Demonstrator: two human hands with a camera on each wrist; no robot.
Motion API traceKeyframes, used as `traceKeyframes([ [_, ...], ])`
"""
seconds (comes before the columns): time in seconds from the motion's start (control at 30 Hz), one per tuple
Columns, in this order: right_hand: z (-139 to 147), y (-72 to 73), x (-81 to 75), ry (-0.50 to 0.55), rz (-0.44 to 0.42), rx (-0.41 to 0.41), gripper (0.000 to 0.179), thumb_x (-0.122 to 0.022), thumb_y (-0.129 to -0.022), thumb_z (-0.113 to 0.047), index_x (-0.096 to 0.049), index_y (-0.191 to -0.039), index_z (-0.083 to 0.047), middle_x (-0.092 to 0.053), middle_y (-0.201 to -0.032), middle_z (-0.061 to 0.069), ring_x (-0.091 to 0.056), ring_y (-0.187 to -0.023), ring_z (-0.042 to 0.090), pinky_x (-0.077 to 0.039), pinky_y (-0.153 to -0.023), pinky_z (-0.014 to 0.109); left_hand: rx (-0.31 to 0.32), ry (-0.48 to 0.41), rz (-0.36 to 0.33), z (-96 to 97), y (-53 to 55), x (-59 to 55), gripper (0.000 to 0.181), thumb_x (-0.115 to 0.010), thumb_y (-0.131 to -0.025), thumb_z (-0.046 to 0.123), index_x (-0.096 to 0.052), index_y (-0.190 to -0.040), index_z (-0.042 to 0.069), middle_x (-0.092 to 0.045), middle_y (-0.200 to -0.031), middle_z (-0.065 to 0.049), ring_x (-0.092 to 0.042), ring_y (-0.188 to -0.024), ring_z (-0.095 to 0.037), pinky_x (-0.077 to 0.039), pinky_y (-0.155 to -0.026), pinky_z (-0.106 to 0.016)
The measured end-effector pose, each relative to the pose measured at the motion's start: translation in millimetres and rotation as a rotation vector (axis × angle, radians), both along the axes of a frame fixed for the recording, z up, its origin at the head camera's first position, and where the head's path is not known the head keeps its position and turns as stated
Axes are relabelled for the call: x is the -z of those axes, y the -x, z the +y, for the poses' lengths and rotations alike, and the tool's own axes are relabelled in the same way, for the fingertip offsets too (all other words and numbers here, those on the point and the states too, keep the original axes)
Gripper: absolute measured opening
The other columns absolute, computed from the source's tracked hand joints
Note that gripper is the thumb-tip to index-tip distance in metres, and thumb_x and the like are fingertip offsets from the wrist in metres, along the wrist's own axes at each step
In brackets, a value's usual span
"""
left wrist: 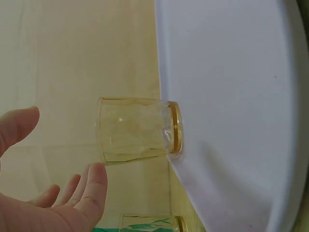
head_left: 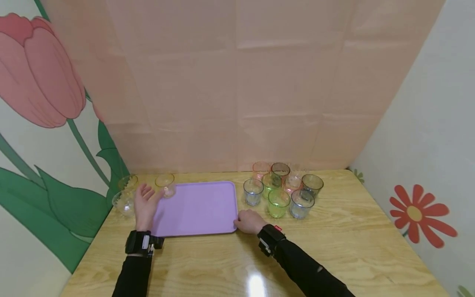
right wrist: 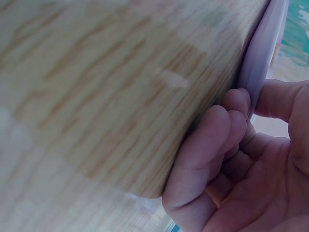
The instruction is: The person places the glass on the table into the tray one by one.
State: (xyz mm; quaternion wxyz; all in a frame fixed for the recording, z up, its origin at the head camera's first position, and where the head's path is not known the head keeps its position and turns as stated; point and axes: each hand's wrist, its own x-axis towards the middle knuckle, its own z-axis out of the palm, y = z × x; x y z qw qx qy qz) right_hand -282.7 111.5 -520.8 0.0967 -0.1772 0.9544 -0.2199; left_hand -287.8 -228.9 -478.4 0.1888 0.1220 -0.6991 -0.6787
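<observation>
A lilac tray lies on the wooden table, also in the left wrist view. At its far left corner stands a pale yellow glass, base on the tray. My left hand is over the tray's left edge, palm up, thumb and fingers spread. In the left wrist view its fingertips are close to the glass's rim; whether they touch I cannot tell. My right hand grips the tray's front right corner. In the right wrist view the thumb is on the tray's rim and the curled fingers are against its underside.
Left of the tray stand another yellow glass and a clear glass. Right of it is a close group of several glasses: green, blue-grey, pink and smoky ones. A pink-covered wall rises behind the table.
</observation>
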Motion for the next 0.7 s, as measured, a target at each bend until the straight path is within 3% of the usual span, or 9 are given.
traceKeyframes([
  [0.23, 0.4, -0.1, 0.7, -0.009, -0.001, 0.004, 0.034, -0.061, -0.095, -0.02, -0.052, -0.063, -0.014, -0.046, -0.059, -0.002, -0.042, -0.054, 0.015, -0.033, -0.053, 0.029, -0.014, 0.026, 0.014, -0.6, -9.9, -1.1, 0.074, -0.072, -0.09, 0.002, -0.031, -0.151, -0.007, -0.044, -0.141, -0.029, -0.053, -0.122, -0.035, -0.044, -0.079, -0.011],
  [0.33, -0.2, 0.5, 1.1, -0.017, -0.004, 0.012, 0.034, -0.061, -0.096, -0.021, -0.052, -0.064, -0.014, -0.046, -0.06, -0.002, -0.043, -0.054, 0.015, -0.033, -0.053, 0.029, -0.028, 0.034, 0.033, -3.5, -8.7, 0.3, 0.068, -0.071, -0.09, -0.002, -0.036, -0.148, -0.008, -0.048, -0.136, -0.029, -0.059, -0.107, -0.018, -0.046, -0.075, -0.008],
  [0.47, -1.3, 1.1, 2.6, -0.015, -0.011, 0.01, 0.033, -0.061, -0.095, -0.021, -0.053, -0.064, -0.014, -0.046, -0.06, -0.002, -0.043, -0.054, 0.015, -0.033, -0.053, 0.029, -0.046, 0.027, 0.048, -8.4, -7.6, 2.3, 0.063, -0.069, -0.09, -0.005, -0.039, -0.146, -0.008, -0.052, -0.132, -0.029, -0.057, -0.09, 0.0, -0.047, -0.074, -0.009],
  [0.6, -1.7, 0.5, 2.8, -0.013, -0.015, 0.011, 0.033, -0.061, -0.095, -0.021, -0.053, -0.064, -0.014, -0.047, -0.06, -0.002, -0.043, -0.054, 0.015, -0.033, -0.053, 0.029, -0.055, 0.047, 0.045, -10.7, -8.8, 1.5, 0.06, -0.069, -0.092, 0.0, -0.042, -0.145, -0.006, -0.053, -0.132, -0.027, -0.056, -0.094, -0.004, -0.047, -0.074, -0.01],
  [0.7, -1.5, 1.0, 2.9, -0.015, -0.007, 0.015, 0.034, -0.061, -0.096, -0.022, -0.052, -0.063, -0.014, -0.046, -0.06, -0.002, -0.043, -0.054, 0.015, -0.033, -0.053, 0.029, -0.068, 0.053, 0.08, -14.0, -8.6, 1.3, 0.058, -0.071, -0.091, 0.003, -0.045, -0.142, -0.005, -0.056, -0.127, -0.024, -0.057, -0.098, -0.009, -0.047, -0.076, -0.01],
])
